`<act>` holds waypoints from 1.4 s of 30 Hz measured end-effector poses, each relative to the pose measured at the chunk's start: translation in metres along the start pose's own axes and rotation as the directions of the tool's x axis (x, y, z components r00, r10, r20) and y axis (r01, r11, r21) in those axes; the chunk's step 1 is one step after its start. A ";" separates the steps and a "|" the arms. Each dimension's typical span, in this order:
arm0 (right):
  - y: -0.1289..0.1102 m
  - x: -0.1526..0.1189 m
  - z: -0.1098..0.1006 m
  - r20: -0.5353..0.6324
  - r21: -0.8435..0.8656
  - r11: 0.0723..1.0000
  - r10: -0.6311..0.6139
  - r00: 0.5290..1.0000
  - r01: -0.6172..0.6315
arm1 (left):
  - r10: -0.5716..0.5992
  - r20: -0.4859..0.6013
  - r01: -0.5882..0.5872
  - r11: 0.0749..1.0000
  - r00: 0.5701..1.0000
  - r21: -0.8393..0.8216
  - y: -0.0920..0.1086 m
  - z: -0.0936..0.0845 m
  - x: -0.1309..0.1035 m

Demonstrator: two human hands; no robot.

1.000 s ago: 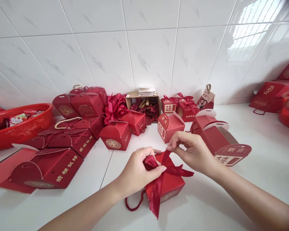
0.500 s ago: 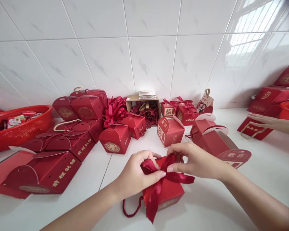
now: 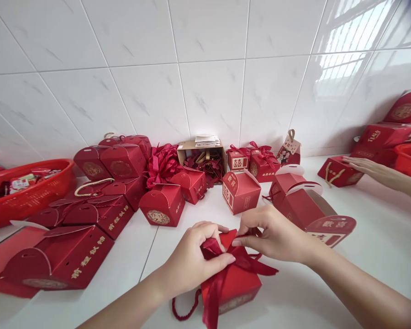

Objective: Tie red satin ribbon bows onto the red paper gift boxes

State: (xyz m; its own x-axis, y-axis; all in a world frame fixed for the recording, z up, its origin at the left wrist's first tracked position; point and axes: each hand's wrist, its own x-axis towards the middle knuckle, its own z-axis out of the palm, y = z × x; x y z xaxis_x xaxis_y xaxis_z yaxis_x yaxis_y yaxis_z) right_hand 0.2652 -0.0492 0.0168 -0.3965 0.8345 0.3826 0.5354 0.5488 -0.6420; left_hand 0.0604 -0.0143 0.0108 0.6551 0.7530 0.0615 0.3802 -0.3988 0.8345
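A red gift box (image 3: 241, 285) with a cord handle at its side sits on the white counter close in front of me. Dark red satin ribbon (image 3: 214, 292) crosses its top, with one tail hanging over the front and another reaching right. My left hand (image 3: 205, 256) pinches a ribbon loop between thumb and bent fingers on the left of the crossing. Thumb and forefinger of my right hand (image 3: 269, 233) are pressed together on the ribbon at the right of the crossing. The fingertips nearly meet, and the knot is partly hidden under them.
Red boxes (image 3: 89, 251) crowd the left, beside a red basket (image 3: 55, 187) of sweets. A cardboard box (image 3: 181, 153) of ribbons stands by the wall. Open boxes (image 3: 306, 205) lie right. Another person's hand (image 3: 373, 169) touches a small red box (image 3: 339, 171) at far right.
My right hand has shifted slightly left, and the ribbon loop it held up has flattened. The other person's hand and the small box at far right have moved left.
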 end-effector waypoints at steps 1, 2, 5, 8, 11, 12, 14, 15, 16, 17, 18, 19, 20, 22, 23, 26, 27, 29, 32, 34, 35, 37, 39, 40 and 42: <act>0.001 0.000 0.000 -0.011 -0.008 1.000 -0.024 1.000 0.024 | 0.001 0.001 -0.001 1.000 1.000 0.003 0.000 0.000 0.000; 0.001 0.000 0.001 -0.017 -0.011 0.999 -0.038 0.999 0.038 | 0.000 0.001 0.000 1.000 1.000 0.002 0.001 -0.001 0.000; 0.002 -0.001 -0.001 -0.031 -0.007 0.999 -0.031 0.999 0.031 | -0.002 0.001 0.002 1.000 1.000 -0.006 0.001 -0.002 0.000; 0.003 -0.002 -0.004 -0.027 -0.019 0.999 -0.027 0.999 0.026 | 0.005 -0.004 -0.005 1.000 1.000 0.009 -0.001 -0.002 0.000; 0.004 -0.003 -0.006 -0.016 -0.043 0.998 -0.039 0.999 0.039 | 0.023 -0.020 -0.022 0.999 1.000 0.042 -0.003 -0.001 0.001; 0.005 -0.003 -0.006 -0.016 -0.048 0.998 -0.039 0.999 0.038 | 0.033 -0.027 -0.031 0.998 0.999 0.055 -0.004 -0.001 0.001; 0.005 -0.003 -0.007 -0.021 -0.048 0.998 -0.033 0.999 0.032 | 0.064 -0.044 -0.060 0.994 0.997 0.092 -0.005 0.000 0.001; 0.006 -0.003 -0.006 -0.024 -0.047 0.998 -0.030 0.999 0.028 | 0.083 -0.050 -0.077 0.990 0.995 0.114 -0.005 0.000 0.001; 0.006 -0.004 -0.006 -0.025 -0.046 0.999 -0.026 0.999 0.025 | 0.100 -0.051 -0.092 0.987 0.994 0.135 -0.006 0.000 0.001; 0.006 -0.004 -0.005 -0.025 -0.045 0.999 -0.025 0.999 0.024 | 0.112 -0.049 -0.104 0.983 0.993 0.149 -0.006 0.000 0.001; 0.006 -0.004 -0.005 -0.028 -0.045 0.999 -0.027 0.999 0.025 | 0.117 -0.046 -0.109 0.982 0.992 0.153 -0.007 0.000 0.001; 0.006 -0.004 -0.004 -0.031 -0.045 0.999 -0.028 0.999 0.026 | 0.116 -0.042 -0.108 0.982 0.992 0.152 -0.008 0.000 0.002; 0.007 -0.004 -0.003 -0.039 -0.047 0.999 -0.027 0.999 0.025 | 0.110 -0.037 -0.104 0.984 0.993 0.148 -0.008 -0.001 0.002; 0.008 -0.003 -0.002 -0.057 -0.050 0.999 -0.025 0.998 0.022 | 0.101 -0.030 -0.095 0.985 0.994 0.146 -0.009 -0.002 0.003; 0.008 -0.003 -0.001 -0.064 -0.048 0.999 -0.022 0.998 0.018 | 0.098 -0.028 -0.092 0.984 0.995 0.151 -0.010 -0.002 0.004; 0.009 -0.002 -0.002 -0.012 -0.024 1.000 0.015 1.000 -0.015 | 0.108 -0.011 -0.104 0.977 0.994 0.187 -0.010 -0.002 0.004; 0.008 -0.002 -0.003 0.019 -0.020 0.999 0.034 0.999 -0.034 | 0.112 -0.002 -0.109 0.975 0.994 0.194 -0.010 -0.002 0.003; 0.006 -0.003 -0.008 0.073 -0.036 0.996 0.081 0.994 -0.079 | 0.099 0.017 -0.101 0.981 0.995 0.164 -0.010 -0.002 0.002; -0.002 -0.006 -0.016 0.056 -0.078 0.985 0.160 0.986 -0.156 | 0.034 0.030 -0.035 0.999 0.999 0.034 -0.012 -0.004 0.002; -0.008 -0.009 -0.018 0.067 -0.090 0.978 0.192 0.979 -0.186 | -0.001 0.033 0.003 0.998 0.999 -0.060 -0.013 -0.008 0.005; -0.009 -0.010 -0.018 0.091 -0.099 0.978 0.194 0.977 -0.185 | -0.001 0.029 0.005 0.994 1.000 -0.109 -0.014 -0.011 0.007; -0.010 -0.012 -0.014 0.184 -0.128 0.978 0.187 0.965 -0.165 | 0.016 0.023 -0.011 0.977 1.000 -0.215 -0.018 -0.018 0.012; -0.008 -0.012 -0.006 0.283 -0.133 0.982 0.164 0.945 -0.131 | 0.034 0.030 -0.024 0.955 0.999 -0.295 -0.021 -0.027 0.017; -0.007 -0.011 -0.003 0.324 -0.125 0.985 0.151 0.934 -0.116 | 0.042 0.039 -0.028 0.950 0.998 -0.313 -0.022 -0.030 0.019; -0.006 -0.008 0.005 0.378 -0.111 0.988 0.139 0.915 -0.104 | 0.052 0.059 -0.031 0.948 0.997 -0.318 -0.024 -0.037 0.021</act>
State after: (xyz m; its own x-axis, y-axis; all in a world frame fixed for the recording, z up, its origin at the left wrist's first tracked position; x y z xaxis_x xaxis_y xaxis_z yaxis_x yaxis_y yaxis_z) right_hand 0.2618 -0.0595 0.0142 -0.5709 0.8209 0.0097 0.6531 0.4613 -0.6005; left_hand 0.0412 0.0304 0.0119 0.7117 0.6987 0.0726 0.1327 -0.2351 0.9629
